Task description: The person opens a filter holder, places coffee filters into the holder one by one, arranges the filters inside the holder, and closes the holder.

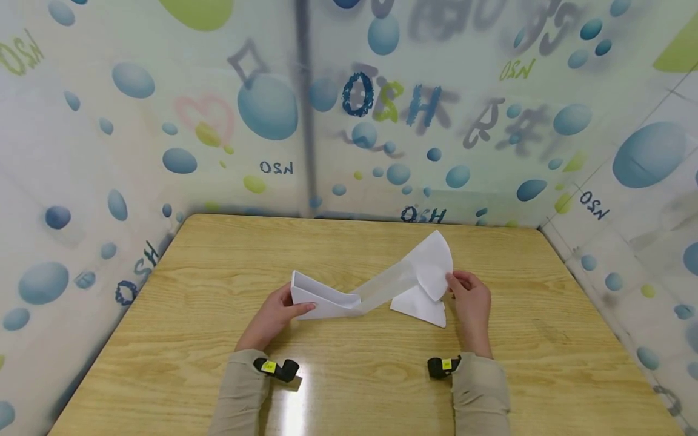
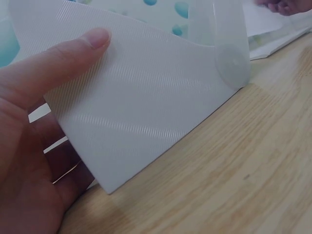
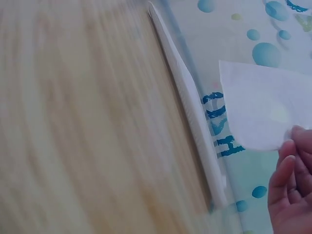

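Observation:
A white ribbed open box-like holder (image 1: 327, 303) stands low over the table, with a translucent strip (image 1: 384, 286) running from it up to the right. My left hand (image 1: 278, 312) grips the holder's left end; in the left wrist view the thumb lies across its ribbed face (image 2: 141, 97) and the fingers go behind. A white sheet with a curved edge (image 1: 433, 260) rises at the strip's far end. My right hand (image 1: 471, 303) pinches that edge between thumb and fingers, also seen in the right wrist view. Below it, a flat white piece (image 1: 418, 307) lies close over the table.
The wood-grain table (image 1: 218, 254) carries the work. Behind and on both sides stand walls of printed sheeting (image 1: 338, 175) with blue and green spots. Each forearm wears a black wrist strap with a small camera, and light glares off the table's front.

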### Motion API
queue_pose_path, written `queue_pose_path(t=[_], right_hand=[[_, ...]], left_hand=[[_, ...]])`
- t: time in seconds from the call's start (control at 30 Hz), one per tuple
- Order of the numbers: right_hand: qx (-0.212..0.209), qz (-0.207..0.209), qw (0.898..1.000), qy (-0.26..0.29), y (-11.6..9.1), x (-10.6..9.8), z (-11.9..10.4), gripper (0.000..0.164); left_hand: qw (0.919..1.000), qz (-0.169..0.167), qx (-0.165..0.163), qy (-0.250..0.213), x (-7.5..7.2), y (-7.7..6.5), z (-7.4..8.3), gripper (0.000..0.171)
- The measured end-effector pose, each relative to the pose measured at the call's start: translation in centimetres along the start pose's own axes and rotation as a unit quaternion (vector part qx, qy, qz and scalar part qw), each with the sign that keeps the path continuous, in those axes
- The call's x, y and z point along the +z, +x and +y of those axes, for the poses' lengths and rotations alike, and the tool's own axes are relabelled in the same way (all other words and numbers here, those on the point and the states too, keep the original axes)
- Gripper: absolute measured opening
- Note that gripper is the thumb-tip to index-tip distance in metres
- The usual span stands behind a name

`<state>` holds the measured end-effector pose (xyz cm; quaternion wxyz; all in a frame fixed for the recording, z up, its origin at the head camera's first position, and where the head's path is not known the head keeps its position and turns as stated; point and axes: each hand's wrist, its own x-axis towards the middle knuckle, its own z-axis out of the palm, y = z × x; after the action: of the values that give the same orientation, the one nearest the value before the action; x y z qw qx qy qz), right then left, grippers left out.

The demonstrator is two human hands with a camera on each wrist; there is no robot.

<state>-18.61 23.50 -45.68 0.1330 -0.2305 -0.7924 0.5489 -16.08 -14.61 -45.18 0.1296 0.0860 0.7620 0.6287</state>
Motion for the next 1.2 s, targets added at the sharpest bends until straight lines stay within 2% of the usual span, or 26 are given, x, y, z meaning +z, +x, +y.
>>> queue_pose_path(t=[0.27, 0.57, 0.93, 1.2], right_hand=[[-0.015, 0.010, 0.999, 0.030, -0.2, 0.7, -0.3, 0.036], [-0.052, 0.005, 0.993, 0.108, -1.4, 1.2, -2.0, 0.037], [-0.101, 0.015, 0.990, 0.100, -2.8, 0.7, -4.6, 0.035], [-0.170, 0.026, 0.979, 0.110, -4.1, 0.1, -7.4, 0.033]], left_hand=[[0.9999, 0.006, -0.006, 0.008, -0.1, -0.1, 0.1, 0.046], [0.9998, 0.013, -0.012, 0.001, -0.1, -0.1, 0.2, 0.045], [1.0000, 0.008, -0.002, 0.004, 0.1, -0.1, 0.1, 0.044], [0.9998, 0.016, -0.008, 0.005, -0.2, 1.0, -2.1, 0.049]])
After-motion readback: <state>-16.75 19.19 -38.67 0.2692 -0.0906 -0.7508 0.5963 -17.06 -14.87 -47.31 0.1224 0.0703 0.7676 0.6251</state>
